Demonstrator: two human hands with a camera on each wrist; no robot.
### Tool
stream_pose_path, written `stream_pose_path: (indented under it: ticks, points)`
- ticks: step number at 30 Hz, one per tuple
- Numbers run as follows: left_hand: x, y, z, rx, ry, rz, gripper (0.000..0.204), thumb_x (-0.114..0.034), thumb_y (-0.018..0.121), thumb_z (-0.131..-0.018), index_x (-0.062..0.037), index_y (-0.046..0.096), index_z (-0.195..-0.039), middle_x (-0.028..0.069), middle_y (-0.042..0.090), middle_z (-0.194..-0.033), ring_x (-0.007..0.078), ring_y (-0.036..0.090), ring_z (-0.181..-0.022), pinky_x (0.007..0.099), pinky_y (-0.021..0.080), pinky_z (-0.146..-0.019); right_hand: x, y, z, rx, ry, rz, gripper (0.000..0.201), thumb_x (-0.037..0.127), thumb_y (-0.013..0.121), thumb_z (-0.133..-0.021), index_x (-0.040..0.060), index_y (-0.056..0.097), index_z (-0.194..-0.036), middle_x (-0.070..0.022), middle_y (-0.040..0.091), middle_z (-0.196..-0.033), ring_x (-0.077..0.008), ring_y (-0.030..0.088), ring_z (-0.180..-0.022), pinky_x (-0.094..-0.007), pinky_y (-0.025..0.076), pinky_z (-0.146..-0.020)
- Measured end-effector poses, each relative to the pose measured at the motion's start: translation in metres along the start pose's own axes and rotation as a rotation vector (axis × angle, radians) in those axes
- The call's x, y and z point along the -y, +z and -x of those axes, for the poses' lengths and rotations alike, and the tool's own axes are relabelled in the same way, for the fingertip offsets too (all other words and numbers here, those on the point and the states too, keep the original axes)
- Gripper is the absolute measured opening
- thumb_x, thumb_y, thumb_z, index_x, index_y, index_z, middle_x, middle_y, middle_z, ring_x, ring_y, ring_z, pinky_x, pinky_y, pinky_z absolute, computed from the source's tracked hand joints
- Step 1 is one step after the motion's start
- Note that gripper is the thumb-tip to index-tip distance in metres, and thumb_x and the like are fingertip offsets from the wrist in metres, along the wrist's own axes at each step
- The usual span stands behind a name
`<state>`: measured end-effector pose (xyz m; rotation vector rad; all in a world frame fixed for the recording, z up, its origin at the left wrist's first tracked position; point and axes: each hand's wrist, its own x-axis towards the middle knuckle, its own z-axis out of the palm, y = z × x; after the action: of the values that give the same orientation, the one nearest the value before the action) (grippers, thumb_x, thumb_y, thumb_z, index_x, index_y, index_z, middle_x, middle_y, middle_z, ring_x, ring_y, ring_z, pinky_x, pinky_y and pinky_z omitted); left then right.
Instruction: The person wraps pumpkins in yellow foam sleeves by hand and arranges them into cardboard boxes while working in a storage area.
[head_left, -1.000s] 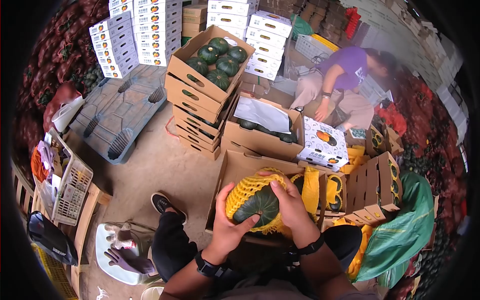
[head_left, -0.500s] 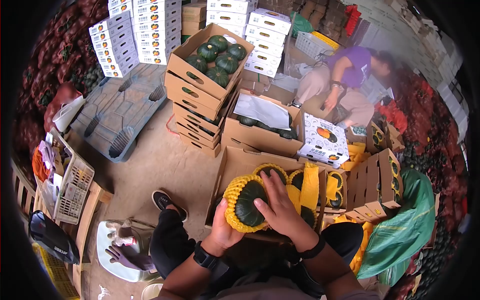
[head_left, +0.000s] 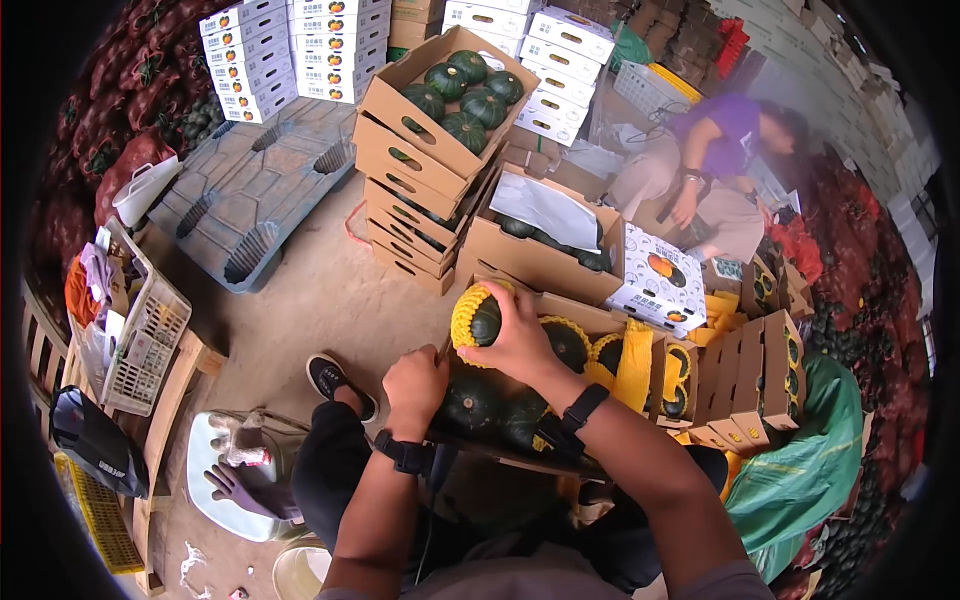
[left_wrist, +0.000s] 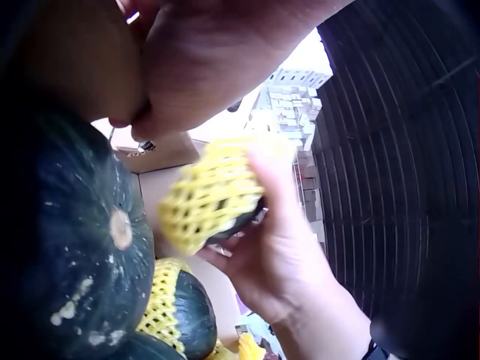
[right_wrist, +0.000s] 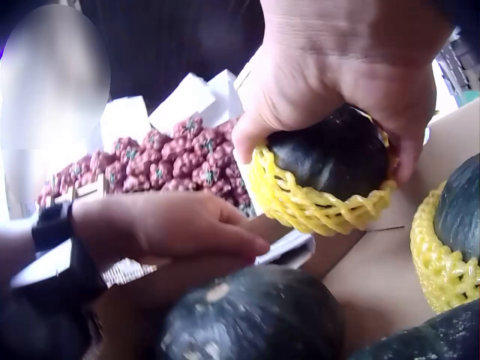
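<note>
Brown cardboard box (head_left: 592, 319) in front of the person, open top, low wall, dark green pumpkins (head_left: 468, 403) inside, some in yellow foam nets. Head view: right hand (head_left: 515, 340) grasps the netted pumpkin (head_left: 486, 324), raised over the left part of the box. Left hand (head_left: 415, 385) at the box's left edge, fingers bent; whether it grips the edge, cannot tell. Floor (head_left: 300, 265) bare, dusty, tan-grey. Grey-blue plastic pallet (head_left: 250, 185) on it, white cartons (head_left: 248, 65) stacked behind. Brown box stack (head_left: 405, 165) near the middle, top box tilted, holding pumpkins. Printed white carton (head_left: 657, 280) right of a paper-covered box. Person in purple top (head_left: 725, 140) sits beyond, blurred. Red mesh sacks (head_left: 75, 110) piled left, green sheet (head_left: 815, 440) at right, pale stool (head_left: 225, 485) with gloves at lower left.

Left wrist view: right hand clasps the netted pumpkin, blurry, above the box. Big bare pumpkin close at left, netted one lower down. Pale box wall behind, dark ribbed surface (left_wrist: 397, 150) along the right.

Right wrist view: right hand grips the pumpkin from above, net round its lower part. Left hand beside the box wall, fingertips partly unclear. Red mesh sacks and white panels (right_wrist: 184, 105) in the background.
</note>
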<state>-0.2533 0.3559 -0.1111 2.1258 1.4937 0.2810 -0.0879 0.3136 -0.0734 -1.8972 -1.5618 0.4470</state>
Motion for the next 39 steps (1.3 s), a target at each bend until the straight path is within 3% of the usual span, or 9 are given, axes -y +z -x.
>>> stream_pose_path:
  ticks: [8,16,18,26,28,30,31,34,39]
  points:
    - [0.001,0.009,-0.006,-0.069,0.121,-0.061,0.021,-0.029,0.057,-0.084,-0.0085,0.062,-0.08,0.0145,0.065,-0.074,0.0358,0.064,-0.071,0.0456,0.052,-0.065,0.011,0.039,-0.03,0.298,0.437,0.745,0.085,0.049,0.078,-0.059,0.0305,0.043,-0.134,-0.0225,0.039,-0.126,-0.0397,0.043,-0.116,-0.0455,0.042,-0.091]
    - [-0.006,-0.013,0.022,-0.324,0.169,0.163,0.033,-0.032,0.063,-0.084,-0.0135,0.06,-0.11,0.0128,0.062,-0.099,0.0326,0.061,-0.091,0.0407,0.051,-0.076,0.013,-0.095,0.06,0.438,-0.124,0.435,0.074,0.019,0.075,-0.067,0.0273,0.047,-0.134,-0.0181,0.036,-0.141,-0.035,0.041,-0.127,-0.0402,0.041,-0.098]
    - [-0.015,-0.022,0.027,-0.256,0.202,0.243,0.033,-0.026,0.065,-0.083,-0.011,0.06,-0.112,0.0124,0.061,-0.099,0.0295,0.06,-0.093,0.0384,0.05,-0.077,-0.005,-0.108,0.107,0.512,-0.104,0.767,0.064,0.012,0.074,-0.064,0.0231,0.055,-0.125,-0.013,0.041,-0.139,-0.0344,0.041,-0.127,-0.0404,0.038,-0.101]
    - [-0.05,-0.028,0.051,0.06,0.552,0.596,0.049,-0.015,0.071,-0.079,-0.0095,0.054,-0.124,0.0088,0.058,-0.111,0.0199,0.058,-0.101,0.0339,0.049,-0.077,-0.027,-0.112,0.141,-0.391,0.067,0.032,0.029,0.001,0.068,-0.074,0.005,0.057,-0.1,-0.0144,0.058,-0.108,-0.0319,0.057,-0.099,-0.0351,0.047,-0.082]
    - [-0.072,-0.034,0.07,0.296,0.68,0.86,0.07,-0.013,0.074,-0.077,-0.0089,0.041,-0.138,0.01,0.048,-0.134,0.0219,0.047,-0.122,0.0324,0.039,-0.098,0.003,-0.092,0.143,-0.626,0.034,0.146,0.022,0.005,0.067,-0.078,0.0008,0.055,-0.097,-0.0143,0.059,-0.095,-0.0301,0.057,-0.078,-0.0345,0.047,-0.068]
    - [-0.08,-0.015,0.083,0.428,0.628,1.216,0.062,-0.015,0.073,-0.079,-0.0017,0.045,-0.132,0.0156,0.051,-0.131,0.0242,0.046,-0.124,0.0328,0.033,-0.104,0.022,-0.078,0.145,-0.486,0.026,0.069,0.018,0.011,0.064,-0.084,0.001,0.055,-0.095,-0.0117,0.057,-0.081,-0.0224,0.055,-0.067,-0.0317,0.045,-0.061]
    - [-0.072,-0.008,0.077,0.37,0.787,0.958,0.049,-0.012,0.065,-0.087,0.0001,0.046,-0.131,0.013,0.055,-0.125,0.0201,0.051,-0.118,0.0311,0.037,-0.1,0.021,-0.072,0.149,-0.47,0.103,-0.102,0.017,0.013,0.062,-0.086,0.0008,0.055,-0.095,-0.0098,0.056,-0.078,-0.0193,0.054,-0.066,-0.0302,0.044,-0.06]
    - [-0.065,0.0,0.072,0.465,0.184,1.62,0.03,-0.015,0.053,-0.096,-0.0004,0.051,-0.122,0.0043,0.061,-0.112,0.0144,0.058,-0.101,0.0282,0.046,-0.088,0.009,-0.062,0.137,-0.444,0.278,-0.507,0.021,0.021,0.053,-0.093,0.0002,0.056,-0.095,-0.0044,0.055,-0.073,-0.0108,0.051,-0.064,-0.0261,0.043,-0.058]
    - [-0.043,-0.007,0.045,-0.002,-0.005,1.727,0.028,-0.009,0.052,-0.094,-0.0017,0.049,-0.121,0.0079,0.059,-0.111,0.0165,0.059,-0.097,0.0297,0.049,-0.084,-0.024,-0.064,0.076,-0.556,0.512,-0.796,0.032,0.03,0.047,-0.096,0.0009,0.059,-0.098,-0.0001,0.058,-0.075,-0.0064,0.051,-0.063,-0.0229,0.043,-0.059]
